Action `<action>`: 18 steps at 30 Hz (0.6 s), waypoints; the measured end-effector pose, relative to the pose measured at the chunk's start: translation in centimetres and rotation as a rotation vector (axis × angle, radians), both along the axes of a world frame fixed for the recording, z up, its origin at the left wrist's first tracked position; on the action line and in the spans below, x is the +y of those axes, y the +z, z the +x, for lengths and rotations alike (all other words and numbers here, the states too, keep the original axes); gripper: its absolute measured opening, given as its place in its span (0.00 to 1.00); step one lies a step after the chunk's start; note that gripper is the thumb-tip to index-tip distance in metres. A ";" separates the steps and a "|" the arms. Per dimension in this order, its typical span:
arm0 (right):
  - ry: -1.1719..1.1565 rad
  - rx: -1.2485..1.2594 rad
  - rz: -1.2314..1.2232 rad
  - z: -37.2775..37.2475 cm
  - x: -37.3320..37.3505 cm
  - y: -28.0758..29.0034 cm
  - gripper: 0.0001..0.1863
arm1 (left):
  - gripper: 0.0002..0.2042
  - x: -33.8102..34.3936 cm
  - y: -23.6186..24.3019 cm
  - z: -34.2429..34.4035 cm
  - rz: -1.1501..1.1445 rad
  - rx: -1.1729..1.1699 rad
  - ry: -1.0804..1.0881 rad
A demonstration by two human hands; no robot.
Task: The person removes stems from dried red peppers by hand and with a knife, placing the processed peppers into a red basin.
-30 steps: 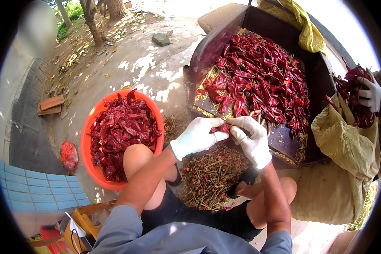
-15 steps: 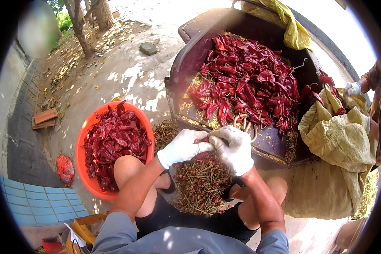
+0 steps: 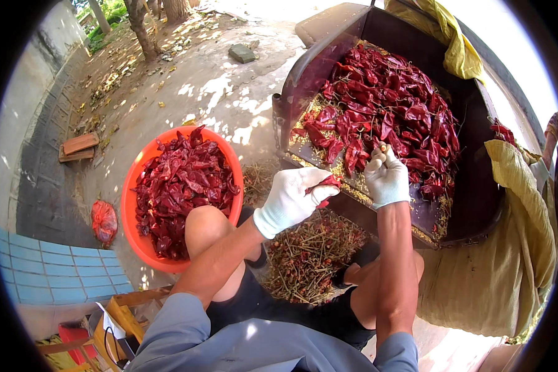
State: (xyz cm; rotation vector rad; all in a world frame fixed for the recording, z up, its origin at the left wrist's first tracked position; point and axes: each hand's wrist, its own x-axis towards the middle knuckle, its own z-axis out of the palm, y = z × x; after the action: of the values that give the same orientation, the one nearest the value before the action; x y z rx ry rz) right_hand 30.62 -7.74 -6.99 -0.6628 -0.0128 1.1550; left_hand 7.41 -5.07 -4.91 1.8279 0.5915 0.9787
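Drawn apart from the left hand [image 3: 294, 198] since the earlier frame, the right hand [image 3: 387, 178] is extended over the dark cart [image 3: 476, 127], at its heap of red peppers [image 3: 400, 102]; whether anything is held in its narrow curl cannot be told. Right of the orange basin [image 3: 128, 204], a single red pepper [image 3: 329, 181] is pinched by the left.

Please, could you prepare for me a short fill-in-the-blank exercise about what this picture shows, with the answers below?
1. The left grip holds pepper of a ____ colour.
2. The right grip wears a white ____.
3. The orange basin, heaped with peppers, stands on the person's ____ side.
4. A ____ cloth is draped over the rim of the dark bin.

Missing words: red; glove; left; yellow.
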 end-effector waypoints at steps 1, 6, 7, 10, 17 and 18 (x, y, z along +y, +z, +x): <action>-0.127 -0.119 -0.005 0.7 0.2 1.1 0.06 | 0.11 0.5 0.2 -0.7 0.140 -0.051 0.017; -0.087 -1.728 -0.262 -0.9 0.6 0.4 0.18 | 0.12 2.8 1.7 -2.7 -0.591 -0.142 -0.030; -0.181 -2.013 -0.223 -1.8 1.1 -0.2 0.21 | 0.12 2.8 2.0 -2.7 -0.608 -0.192 -0.020; 0.043 -2.314 -0.388 -4.5 2.5 -1.5 0.18 | 0.11 2.7 2.0 -2.9 -0.648 -0.160 -0.031; 0.090 -2.436 -0.560 -5.4 3.7 -3.1 0.12 | 0.17 3.1 2.9 -3.4 -0.812 -0.301 -0.066; 0.099 -2.436 -0.626 -5.3 3.9 -3.4 0.11 | 0.17 3.2 2.7 -3.4 -0.851 -0.328 -0.064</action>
State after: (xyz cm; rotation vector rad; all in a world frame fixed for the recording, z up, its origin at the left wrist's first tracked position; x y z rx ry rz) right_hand 25.28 -3.84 -10.36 -2.2313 -1.7609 -0.2530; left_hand 4.03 -1.82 -2.17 0.9075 0.6116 0.7843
